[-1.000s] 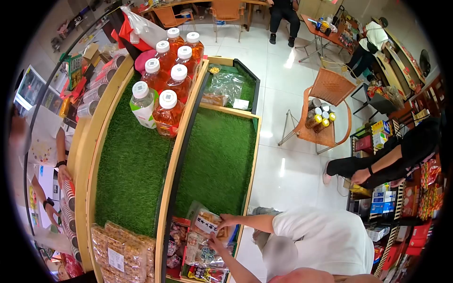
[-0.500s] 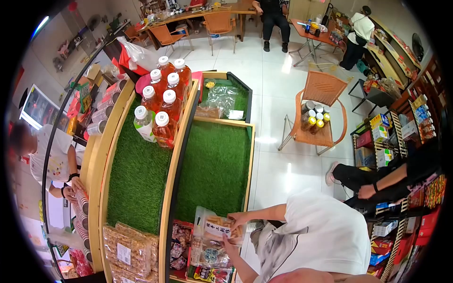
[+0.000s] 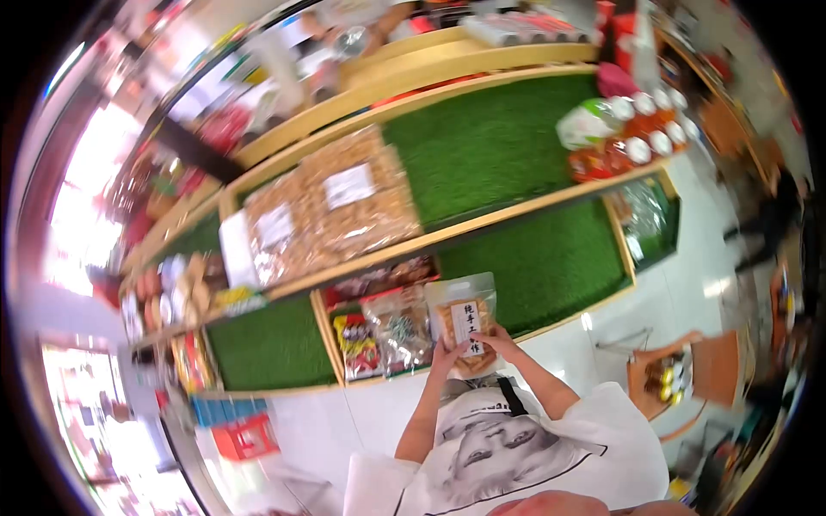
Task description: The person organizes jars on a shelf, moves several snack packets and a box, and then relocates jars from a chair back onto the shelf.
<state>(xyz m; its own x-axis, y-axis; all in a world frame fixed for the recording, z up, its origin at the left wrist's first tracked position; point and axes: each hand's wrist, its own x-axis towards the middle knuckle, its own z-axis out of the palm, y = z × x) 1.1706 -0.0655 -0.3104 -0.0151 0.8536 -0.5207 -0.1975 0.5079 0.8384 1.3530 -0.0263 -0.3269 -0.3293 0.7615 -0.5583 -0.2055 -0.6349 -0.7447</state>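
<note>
A clear plastic snack pouch (image 3: 446,322), with light brown pieces inside and a white label bearing black characters, is held at the front edge of the lower shelf. My left hand (image 3: 448,354) grips its lower left side, and my right hand (image 3: 494,340) grips its lower right side. Just left of the pouch lies another clear snack bag (image 3: 402,331), with a red and yellow packet (image 3: 357,346) beyond it. Behind them is a red box of wrapped pieces (image 3: 379,280).
Large clear packs of brown snack (image 3: 357,193) lie on the upper green shelf (image 3: 490,142). Bottles of reddish drink (image 3: 624,155) stand at its right end. A wicker chair (image 3: 718,370) holding jars is on the floor at right; a red crate (image 3: 246,437) is at lower left.
My view has swung round, so the shelves now run across it instead of away from me. The pouch stays in both hands and is now more upright in view.
</note>
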